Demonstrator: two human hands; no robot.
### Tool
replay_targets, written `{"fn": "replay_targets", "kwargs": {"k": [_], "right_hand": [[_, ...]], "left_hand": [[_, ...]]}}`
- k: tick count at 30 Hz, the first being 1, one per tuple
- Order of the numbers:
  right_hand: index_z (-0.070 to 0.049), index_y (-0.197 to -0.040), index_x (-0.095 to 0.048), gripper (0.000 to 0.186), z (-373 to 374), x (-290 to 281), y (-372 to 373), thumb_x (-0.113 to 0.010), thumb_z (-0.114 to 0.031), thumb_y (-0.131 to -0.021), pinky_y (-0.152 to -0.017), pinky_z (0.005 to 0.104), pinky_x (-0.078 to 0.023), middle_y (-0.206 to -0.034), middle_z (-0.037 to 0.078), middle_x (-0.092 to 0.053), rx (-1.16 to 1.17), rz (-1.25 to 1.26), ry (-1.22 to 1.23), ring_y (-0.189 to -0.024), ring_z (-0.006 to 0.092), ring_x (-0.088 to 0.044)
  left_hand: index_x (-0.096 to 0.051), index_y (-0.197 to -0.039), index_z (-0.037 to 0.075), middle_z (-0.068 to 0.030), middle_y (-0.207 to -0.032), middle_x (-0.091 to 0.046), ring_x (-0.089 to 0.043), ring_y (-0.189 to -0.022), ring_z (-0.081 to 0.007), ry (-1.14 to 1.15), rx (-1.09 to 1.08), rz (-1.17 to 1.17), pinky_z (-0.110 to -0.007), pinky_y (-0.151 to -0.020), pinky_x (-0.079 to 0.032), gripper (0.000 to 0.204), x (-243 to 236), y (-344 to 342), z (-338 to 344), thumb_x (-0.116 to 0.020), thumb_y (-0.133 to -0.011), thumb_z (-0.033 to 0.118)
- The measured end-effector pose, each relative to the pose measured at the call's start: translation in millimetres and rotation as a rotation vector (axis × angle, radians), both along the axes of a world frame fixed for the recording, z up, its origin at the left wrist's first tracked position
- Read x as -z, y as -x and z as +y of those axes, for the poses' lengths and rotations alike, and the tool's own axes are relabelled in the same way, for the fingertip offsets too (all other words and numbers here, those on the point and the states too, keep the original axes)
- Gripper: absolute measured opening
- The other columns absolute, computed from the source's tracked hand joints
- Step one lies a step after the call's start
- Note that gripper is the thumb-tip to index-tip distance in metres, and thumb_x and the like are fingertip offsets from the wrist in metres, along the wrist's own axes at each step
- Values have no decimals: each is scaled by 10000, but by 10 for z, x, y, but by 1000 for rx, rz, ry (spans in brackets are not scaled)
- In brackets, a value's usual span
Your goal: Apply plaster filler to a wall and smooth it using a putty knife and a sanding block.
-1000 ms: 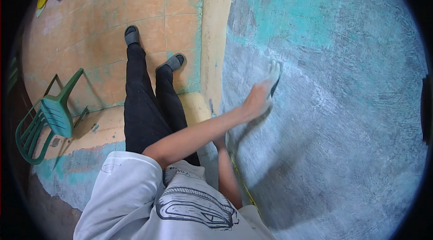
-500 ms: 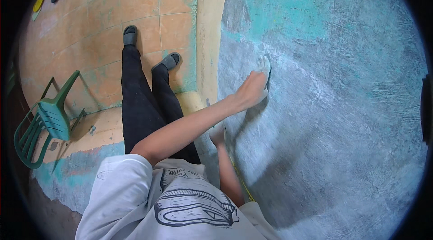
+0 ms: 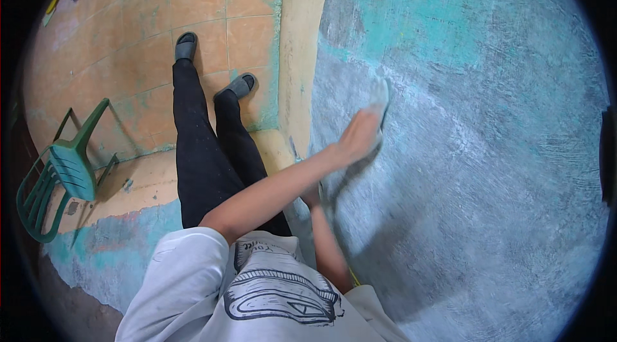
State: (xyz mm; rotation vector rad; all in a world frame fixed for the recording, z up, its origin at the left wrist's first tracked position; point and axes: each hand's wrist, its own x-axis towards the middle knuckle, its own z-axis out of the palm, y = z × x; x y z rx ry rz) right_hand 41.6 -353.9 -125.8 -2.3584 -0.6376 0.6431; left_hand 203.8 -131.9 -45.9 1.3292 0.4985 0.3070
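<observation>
Wall (image 3: 488, 213), right: mottled grey-blue; its far part shows turquoise patches. Floor tiles (image 3: 148, 40), far left: orange, with greenish smears. Chair (image 3: 74, 165), left: green. T-shirt (image 3: 183, 271), near: white, bears a black line-drawn print. Trousers (image 3: 195, 149): black. Slippers (image 3: 184, 51): grey.

Dark printed lettering (image 3: 258, 245) (small and creased, only partly legible) stands on the white shirt (image 3: 183, 271).

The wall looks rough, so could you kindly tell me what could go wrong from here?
The left hand is close against the rough-looking wall, so it might get scraped. The teal paint looks patchy, so flakes or dust might come loose. The left forearm crosses above the partly hidden right hand in this view, so they might bump.
</observation>
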Motion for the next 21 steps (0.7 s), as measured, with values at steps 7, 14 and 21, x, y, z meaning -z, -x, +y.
{"fn": "replay_targets", "kwargs": {"k": [7, 14, 21], "right_hand": [[45, -1183, -561, 380, 428, -192, -215, -566, -196, -888, -792, 477, -479, -1003, 323, -615, -22, 375, 671, -977, 461, -594], [59, -1165, -538, 365, 323, -106, -27, -576, -170, -883, -834, 511, -446, -1112, 319, -594, -216, 21, 318, -1034, 492, -548], [38, -1105, -565, 299, 452, -184, -80, -579, -158, -879, -786, 514, -461, -1019, 317, -610, 52, 262, 377, -972, 500, -564]], "left_hand": [[-511, -1176, -123, -372, -1055, -582, -597, -982, -501, -62, 349, 466, -505, -843, -503, 461, 614, -194, 377, -457, -718, -107], [-581, -908, -103, -327, -825, -609, -617, -806, -503, -153, 15, 173, -543, -691, -511, 200, 482, -67, 70, -509, -728, -57], [-505, -1136, -135, -332, -903, -610, -606, -884, -492, -149, 121, 171, -515, -773, -516, 430, 362, -105, 95, -532, -713, -63]]}}
